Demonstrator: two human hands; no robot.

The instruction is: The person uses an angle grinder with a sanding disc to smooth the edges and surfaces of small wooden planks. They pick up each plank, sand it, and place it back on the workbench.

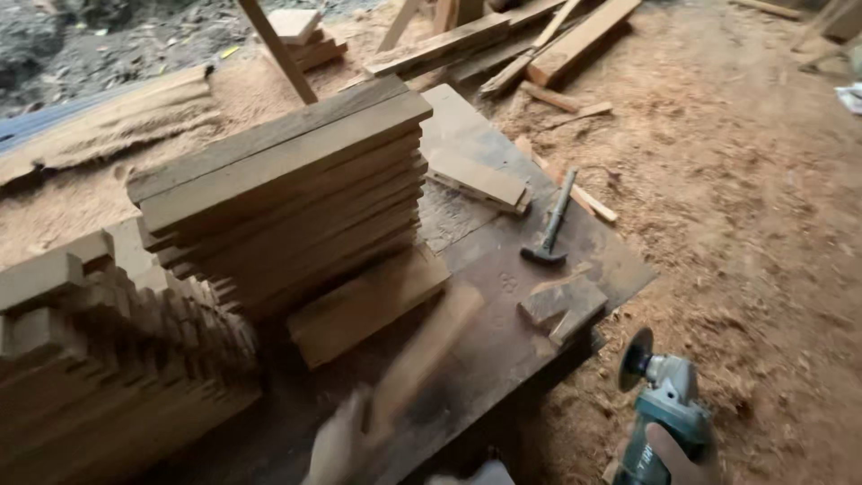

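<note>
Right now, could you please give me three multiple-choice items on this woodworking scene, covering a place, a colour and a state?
1. Where does the hammer lie?
A. on the dark workboard
B. on the sawdust floor
C. atop the plank stack

2. What colour is the angle grinder body?
A. red
B. teal green
C. yellow

3. What is the left hand doing?
A. resting empty
B. gripping the hammer
C. holding a blurred wood piece

Answers: 1 A, it lies on the board beside small blocks. 2 B, the casing in the right hand is teal. 3 C, fingers wrap the strip.
</note>
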